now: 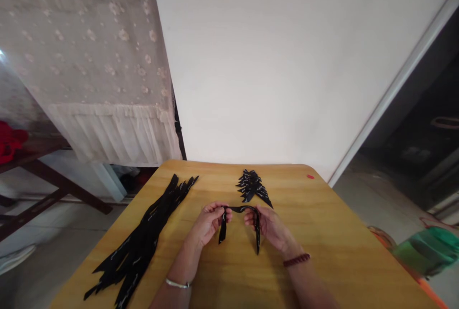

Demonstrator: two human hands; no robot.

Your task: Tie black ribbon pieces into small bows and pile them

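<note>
And it's L hand w/ thumb and fingers clamped on the black ribbon, R hand gripping it too, slack btwn them, both ends dangling! Ribbon's at the clock's centre, above the table; long strips approx 8 o'clock, short-strip pile 12 to 1, v. close. Risk: loose R grip, ribbon could slip or twist; fwd drift, knuckles could knock that pile.

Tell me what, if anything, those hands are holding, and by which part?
One black ribbon: the left hand and right hand each grip it partway in from an end, so its middle spans between them and both ends hang down.
</note>
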